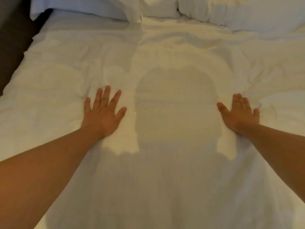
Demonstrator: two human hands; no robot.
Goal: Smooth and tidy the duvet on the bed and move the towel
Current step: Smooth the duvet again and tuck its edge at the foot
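Both palms down on the duvet (165,52) — left hand (103,113) with fingers spread wide and flat, right hand (239,113) flat with fingers held close together, thumb out toward the middle. Nothing gripped by either; just pressing on the cover. Set well apart, roughly level with each other, a shadow falling on the cloth between them.

Duvet spread across the whole bed, long axis running straight away from the hands toward the pillows (247,14) at the head. Near part under and behind the palms fairly flat; creases gathered beyond the fingertips and out to either side, thickest up near the pillows and off to the right. Likely next: a push outward and forward along that axis, each hand taking its own half — neither clearly nearer the wrinkles.

No towel anywhere in view, so that part not yet begun, as far as can be judged.
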